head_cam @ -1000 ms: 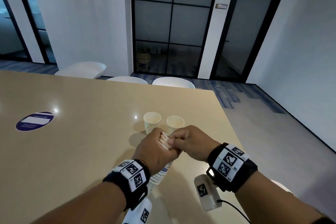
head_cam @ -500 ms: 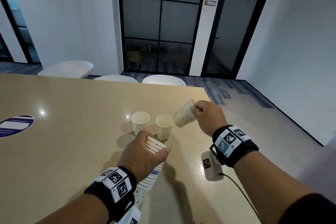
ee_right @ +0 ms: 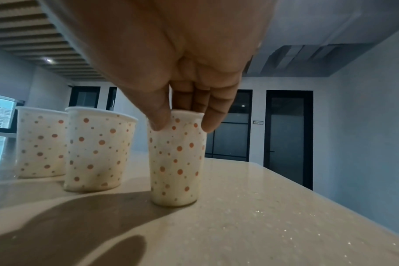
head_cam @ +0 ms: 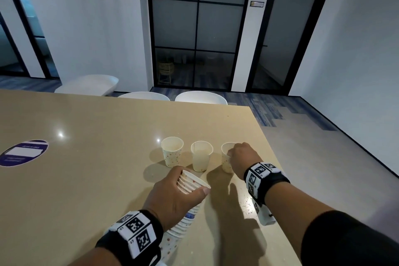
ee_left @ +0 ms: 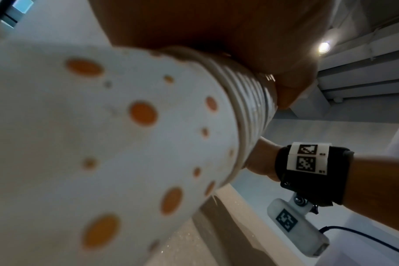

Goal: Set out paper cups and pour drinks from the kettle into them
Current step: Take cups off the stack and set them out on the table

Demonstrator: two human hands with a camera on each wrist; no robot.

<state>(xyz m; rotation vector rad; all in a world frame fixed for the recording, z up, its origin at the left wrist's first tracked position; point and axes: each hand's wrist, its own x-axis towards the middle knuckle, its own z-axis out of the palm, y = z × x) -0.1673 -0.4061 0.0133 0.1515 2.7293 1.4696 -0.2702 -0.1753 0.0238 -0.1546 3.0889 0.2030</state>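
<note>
Three white paper cups with orange dots stand upright in a row on the beige table: a left cup, a middle cup and a right cup. My right hand pinches the right cup at its rim, thumb on one side, fingers on the other, with its base on the table. My left hand grips a tilted stack of nested cups near me; the stack fills the left wrist view. No kettle is in view.
A purple round sticker lies on the table at the far left. White chairs stand at the far edge. The table's right edge runs close to my right hand, with floor beyond it.
My right hand pulled one cup off the stack, carried it right and forward, and set it down beside the other two. My left hand kept hold of the stack.
</note>
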